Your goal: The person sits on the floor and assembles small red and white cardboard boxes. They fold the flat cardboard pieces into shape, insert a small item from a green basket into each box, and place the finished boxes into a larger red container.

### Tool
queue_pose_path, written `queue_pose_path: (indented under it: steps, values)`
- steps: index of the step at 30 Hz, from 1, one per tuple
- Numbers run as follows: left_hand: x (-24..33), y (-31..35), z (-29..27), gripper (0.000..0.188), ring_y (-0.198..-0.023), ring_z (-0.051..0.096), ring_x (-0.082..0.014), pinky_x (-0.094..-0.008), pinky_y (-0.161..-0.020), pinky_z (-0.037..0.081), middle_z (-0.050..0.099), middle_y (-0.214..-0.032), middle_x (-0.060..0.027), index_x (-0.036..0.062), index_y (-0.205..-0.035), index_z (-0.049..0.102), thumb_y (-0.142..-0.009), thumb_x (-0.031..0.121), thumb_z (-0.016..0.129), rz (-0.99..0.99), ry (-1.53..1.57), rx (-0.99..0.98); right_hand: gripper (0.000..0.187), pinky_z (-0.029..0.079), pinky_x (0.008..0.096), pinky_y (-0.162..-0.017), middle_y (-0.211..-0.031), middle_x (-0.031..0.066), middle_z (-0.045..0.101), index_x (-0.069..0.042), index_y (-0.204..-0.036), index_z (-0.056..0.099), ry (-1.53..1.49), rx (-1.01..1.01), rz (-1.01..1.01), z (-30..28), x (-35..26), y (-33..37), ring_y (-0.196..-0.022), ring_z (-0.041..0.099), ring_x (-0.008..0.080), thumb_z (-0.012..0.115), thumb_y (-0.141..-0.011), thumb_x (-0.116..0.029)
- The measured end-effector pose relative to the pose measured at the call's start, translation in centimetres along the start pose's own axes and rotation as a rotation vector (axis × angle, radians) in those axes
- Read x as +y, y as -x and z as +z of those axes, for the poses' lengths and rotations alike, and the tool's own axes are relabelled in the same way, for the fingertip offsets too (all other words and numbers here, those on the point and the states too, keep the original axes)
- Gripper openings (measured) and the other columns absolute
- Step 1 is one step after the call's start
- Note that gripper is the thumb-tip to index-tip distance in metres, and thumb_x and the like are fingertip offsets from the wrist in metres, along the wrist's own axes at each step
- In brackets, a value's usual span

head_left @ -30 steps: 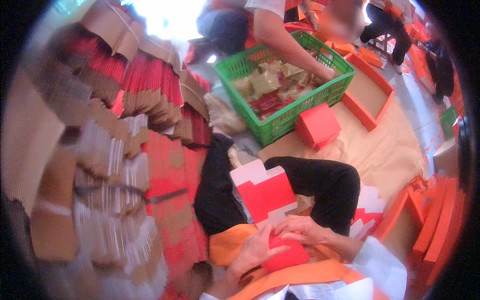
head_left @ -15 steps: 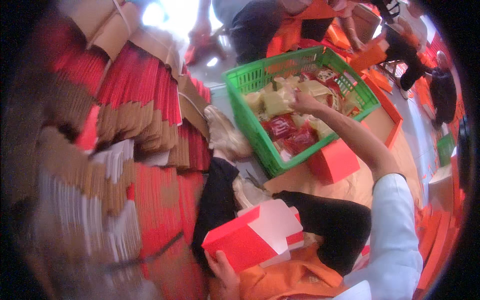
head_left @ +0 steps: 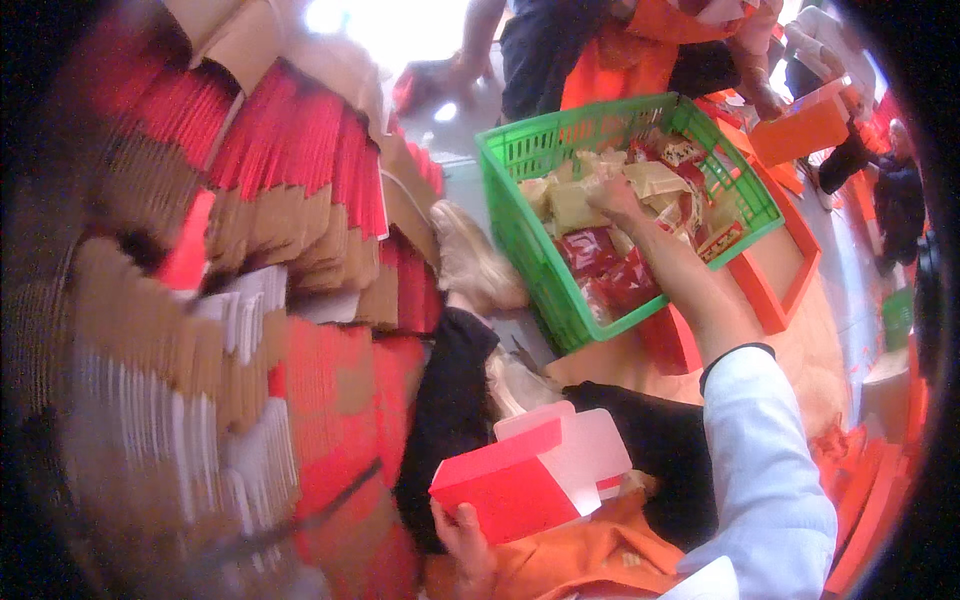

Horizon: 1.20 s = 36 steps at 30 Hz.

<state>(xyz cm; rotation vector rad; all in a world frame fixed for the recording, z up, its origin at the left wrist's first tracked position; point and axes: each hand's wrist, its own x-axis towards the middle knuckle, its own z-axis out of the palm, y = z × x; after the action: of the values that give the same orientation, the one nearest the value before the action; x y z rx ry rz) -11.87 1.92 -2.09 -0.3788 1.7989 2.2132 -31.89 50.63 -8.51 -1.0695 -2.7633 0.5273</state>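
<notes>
My left hand (head_left: 463,545) is closed on the near left edge of a red cardboard box (head_left: 505,490). The box rests over my lap with its white-lined flaps standing open. My right arm stretches forward over a green plastic crate (head_left: 545,290). Inside it, my right hand (head_left: 617,200) has its fingers closed at a pale yellow packet (head_left: 574,206); the fingertips are partly hidden. Shiny dark red packets (head_left: 625,280) and other wrapped packets lie around it in the crate.
Stacks of flattened red and brown cardboard (head_left: 300,150) fill the left side. An orange-red box tray (head_left: 775,290) lies right of the crate, and a red box (head_left: 668,340) is beneath its near edge. Across from me, a co-worker's hand holds an orange box (head_left: 805,125).
The whole view has shifted, so the crate and stacks sit farther right. The box in my left hand has tilted slightly. A co-worker's orange box has moved right.
</notes>
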Motion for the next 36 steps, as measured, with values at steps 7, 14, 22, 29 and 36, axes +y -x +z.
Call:
queue_pose_path:
  steps: [7,14,22,29,36]
  values:
    - [-0.2,0.4,0.5,0.057,-0.098,0.048,-0.0155,-0.0303,-0.084,0.04,0.049,-0.109,-0.0066,0.0024,-0.12,0.037,-0.082,0.039,0.058,-0.006,0.069,-0.066,0.073,0.04,0.0346,-0.089,-0.117,0.0129,0.049,-0.003,-0.121,0.044,-0.46,-0.138,-0.043,3.7,0.7,-0.5,-0.105,0.048,0.027,0.069,-0.064,-0.042]
    - [-0.7,0.8,1.3,0.045,-0.101,0.051,-0.0224,-0.0376,-0.085,0.043,0.049,-0.115,-0.0095,0.0057,-0.123,0.036,-0.087,0.029,0.051,0.044,0.085,0.097,0.058,0.045,0.0327,-0.079,-0.107,0.013,0.056,-0.002,-0.113,0.048,-0.398,-0.03,-0.067,-8.5,-5.3,4.0,-0.09,0.056,0.0228,0.065,-0.068,-0.033]
    - [0.3,1.0,2.1,0.043,-0.107,0.043,-0.0187,-0.0322,-0.092,0.035,0.042,-0.119,-0.0097,0.0019,-0.124,0.031,-0.09,0.021,0.047,0.145,0.099,0.083,0.046,0.044,0.0332,-0.083,-0.106,0.0078,0.053,-0.004,-0.115,0.043,-1.082,-0.242,-0.265,-17.7,-5.6,27.1,-0.096,0.052,0.0166,0.063,-0.075,-0.015]
    - [-0.6,5.1,3.9,0.045,-0.104,0.046,-0.0185,-0.0337,-0.088,0.039,0.045,-0.117,-0.009,0.0037,-0.125,0.031,-0.09,0.026,0.047,0.163,0.002,-0.106,0.035,0.042,0.0296,-0.082,-0.101,0.007,0.054,-0.002,-0.111,0.044,-0.939,-0.73,-0.5,-13.5,-5.9,34.9,-0.095,0.05,0.0138,0.057,-0.082,-0.018]
    - [1.1,6.3,2.7,0.046,-0.104,0.046,-0.0195,-0.0332,-0.089,0.038,0.044,-0.12,-0.0114,0.0028,-0.127,0.03,-0.092,0.03,0.04,0.033,0.196,0.022,0.042,0.038,0.0356,-0.09,-0.114,0.015,0.052,-0.002,-0.122,0.04,-0.801,-0.352,-0.354,-15.4,-5.1,40.1,-0.108,0.048,0.0224,0.053,-0.083,-0.009]
